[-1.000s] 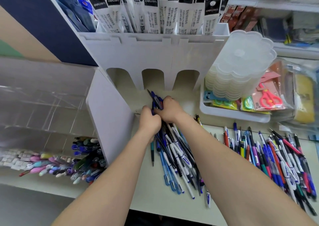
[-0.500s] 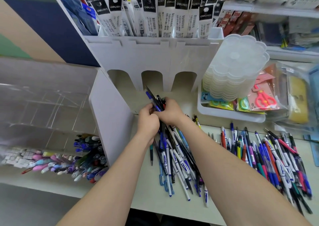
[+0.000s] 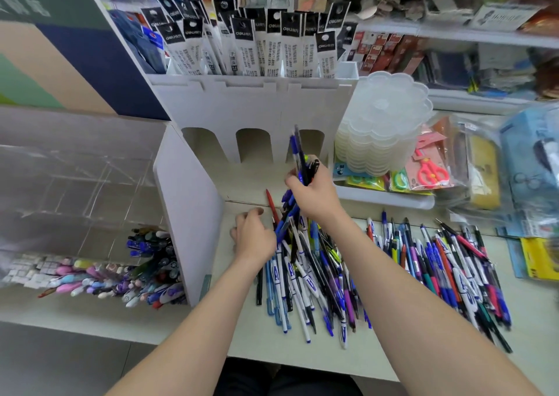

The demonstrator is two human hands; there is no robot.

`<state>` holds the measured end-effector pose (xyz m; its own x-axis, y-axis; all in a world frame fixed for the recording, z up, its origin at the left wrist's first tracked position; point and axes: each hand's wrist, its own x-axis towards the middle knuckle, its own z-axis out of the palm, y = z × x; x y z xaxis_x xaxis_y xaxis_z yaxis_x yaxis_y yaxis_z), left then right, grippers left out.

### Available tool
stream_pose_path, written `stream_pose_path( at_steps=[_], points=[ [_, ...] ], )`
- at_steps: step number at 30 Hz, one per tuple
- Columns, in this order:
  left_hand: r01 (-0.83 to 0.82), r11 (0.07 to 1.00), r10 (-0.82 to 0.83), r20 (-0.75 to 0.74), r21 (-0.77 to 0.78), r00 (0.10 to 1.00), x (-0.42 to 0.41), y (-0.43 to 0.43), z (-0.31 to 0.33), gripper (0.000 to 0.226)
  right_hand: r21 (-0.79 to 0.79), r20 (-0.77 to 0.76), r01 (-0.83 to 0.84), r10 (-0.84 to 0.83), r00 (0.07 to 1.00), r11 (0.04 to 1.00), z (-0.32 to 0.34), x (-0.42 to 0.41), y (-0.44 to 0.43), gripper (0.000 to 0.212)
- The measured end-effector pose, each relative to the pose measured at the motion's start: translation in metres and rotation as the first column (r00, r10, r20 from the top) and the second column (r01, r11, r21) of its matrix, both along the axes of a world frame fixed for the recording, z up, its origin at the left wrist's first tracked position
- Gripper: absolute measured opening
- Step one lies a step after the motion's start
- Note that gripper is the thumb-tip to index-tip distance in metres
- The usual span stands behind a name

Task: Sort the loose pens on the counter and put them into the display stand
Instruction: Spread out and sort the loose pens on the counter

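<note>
Loose pens (image 3: 302,274) lie heaped on the worktop (image 3: 260,341) just in front of the stand (image 3: 257,108), and more pens (image 3: 447,274) are spread out past its right side. My left hand (image 3: 252,238) sits low in front of the stand's middle arch, fingers curled under; I cannot tell whether they hold anything. My right hand (image 3: 314,192) has its fingers wrapped round a bundle (image 3: 299,153) of blue and black pens, held upright before the stand's right arch

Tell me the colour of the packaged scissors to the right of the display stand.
The scissors are coral red, with pinkish backing behind them; the head view shows them clearly.
</note>
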<state>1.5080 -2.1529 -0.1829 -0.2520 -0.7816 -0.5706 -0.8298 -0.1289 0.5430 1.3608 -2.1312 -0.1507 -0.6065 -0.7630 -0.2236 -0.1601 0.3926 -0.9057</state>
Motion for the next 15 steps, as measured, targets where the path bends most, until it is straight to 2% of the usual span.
stream_pose_path(
  at_steps=[4,7,11,15],
  points=[
    [0.047,0.997,-0.047,-0.001,0.068,0.999,-0.005,0.008,-0.001,0.064,-0.127,-0.013,0.110,-0.113,0.994,0.986,0.017,-0.005,0.015,0.010],
    [0.146,0.984,-0.146,-0.013,0.100,0.989,-0.009,0.014,-0.004,0.067,-0.201,-0.002,0.159,-0.163,0.987,0.967,0.031,-0.010,0.026,0.009],
    [0.224,0.972,-0.221,-0.043,0.066,0.974,-0.013,0.025,-0.009,0.069,-0.276,-0.030,0.206,-0.223,0.974,0.939,0.048,-0.020,0.041,0.009],
    [0.272,0.962,-0.272,-0.007,0.028,0.962,-0.019,0.039,-0.010,0.073,-0.315,-0.025,0.260,-0.281,0.959,0.913,0.061,-0.029,0.062,0.009]
  ],
)
